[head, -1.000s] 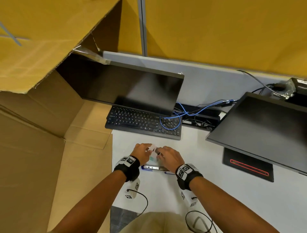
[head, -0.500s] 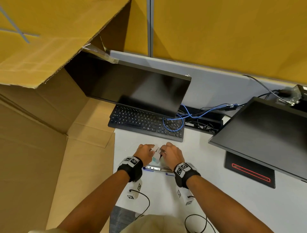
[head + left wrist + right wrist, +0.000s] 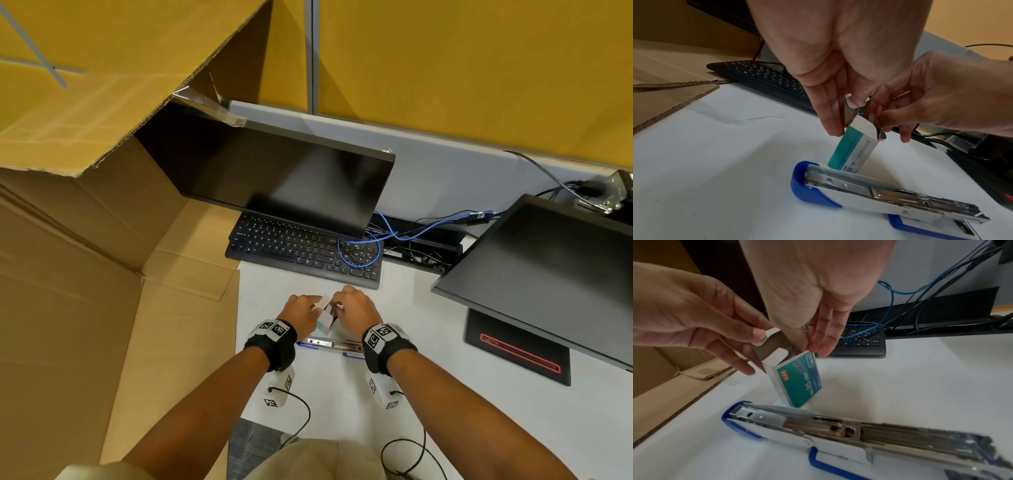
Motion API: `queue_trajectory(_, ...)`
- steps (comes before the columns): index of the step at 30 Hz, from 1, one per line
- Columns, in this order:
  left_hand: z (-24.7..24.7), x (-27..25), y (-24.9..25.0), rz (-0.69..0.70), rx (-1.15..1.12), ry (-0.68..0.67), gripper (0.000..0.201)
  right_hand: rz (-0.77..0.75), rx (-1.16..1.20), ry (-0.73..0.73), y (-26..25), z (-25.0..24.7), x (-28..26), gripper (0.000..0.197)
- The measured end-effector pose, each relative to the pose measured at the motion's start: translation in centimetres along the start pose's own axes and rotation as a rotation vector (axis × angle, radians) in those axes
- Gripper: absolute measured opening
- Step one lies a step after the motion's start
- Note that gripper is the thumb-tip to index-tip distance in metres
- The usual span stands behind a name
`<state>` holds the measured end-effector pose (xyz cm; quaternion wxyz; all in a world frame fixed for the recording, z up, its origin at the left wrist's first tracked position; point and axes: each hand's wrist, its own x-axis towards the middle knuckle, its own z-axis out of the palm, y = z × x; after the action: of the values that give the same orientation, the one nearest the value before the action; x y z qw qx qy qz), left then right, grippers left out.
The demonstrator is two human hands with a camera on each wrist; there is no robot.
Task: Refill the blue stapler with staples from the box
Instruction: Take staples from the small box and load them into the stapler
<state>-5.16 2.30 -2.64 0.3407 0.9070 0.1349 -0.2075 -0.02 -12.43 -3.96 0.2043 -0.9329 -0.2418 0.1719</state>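
The blue and white stapler [image 3: 329, 344] [image 3: 869, 194] [image 3: 818, 430] lies opened flat on the white desk, its metal magazine facing up. Just above its blue end hangs a small teal and white staple box [image 3: 325, 318] [image 3: 853, 151] [image 3: 799, 382], tilted, with its top flap open. My left hand [image 3: 301, 315] [image 3: 849, 112] pinches the open flap between thumb and fingers. My right hand [image 3: 356, 311] [image 3: 807, 347] pinches at the box's open top end. Whether it grips a side flap or staples is hidden.
A black keyboard [image 3: 301, 250] and a dark monitor [image 3: 274, 181] stand behind the hands. A second monitor [image 3: 548, 274] is at the right, and a large cardboard box [image 3: 102, 274] at the left. Blue cables [image 3: 359, 253] lie on the keyboard's right end. Clear wrap [image 3: 748, 120] lies on the desk.
Both hands stay over the stapler with the box between them. The box has tipped so its teal end hangs lower, and the head view has shifted slightly.
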Motion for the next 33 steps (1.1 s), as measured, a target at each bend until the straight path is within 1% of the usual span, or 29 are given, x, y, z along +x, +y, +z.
queue_trajectory(4,0.1,0.1,-0.1,0.026,0.011,-0.001,0.044,0.021,0.027,-0.008,0.2,-0.4,0.0,0.011)
queue_trajectory(9,-0.1,0.1,0.1,0.055,0.036,0.012,0.042,0.085,0.180,0.003,1.3,-1.6,-0.3,0.008)
queue_trajectory(13,-0.3,0.0,0.4,0.131,0.074,0.096,0.030,0.055,0.224,0.031,2.7,-2.2,-0.9,0.022)
queue_trajectory(15,-0.2,0.0,0.8,0.147,0.088,0.133,0.027,0.043,0.237,0.058,3.3,-2.4,-1.2,0.025)
queue_trajectory(18,0.2,0.1,1.2,0.165,0.093,0.177,0.020,0.076,0.324,0.101,4.1,-2.4,-1.8,0.025)
queue_trajectory(22,1.2,0.1,1.5,0.183,0.148,0.165,0.014,0.159,0.448,0.116,5.6,-2.1,-2.3,0.021)
queue_trajectory(26,2.3,0.3,1.4,0.180,0.231,0.145,0.014,0.239,0.522,0.105,7.2,-1.9,-2.9,0.016)
queue_trajectory(30,2.9,0.6,1.2,0.163,0.290,0.126,0.014,0.240,0.491,0.064,8.4,-1.6,-4.1,0.015)
queue_trajectory(33,3.1,0.8,1.2,0.183,0.359,0.119,0.021,0.257,0.462,0.040,8.9,-1.4,-4.6,0.017)
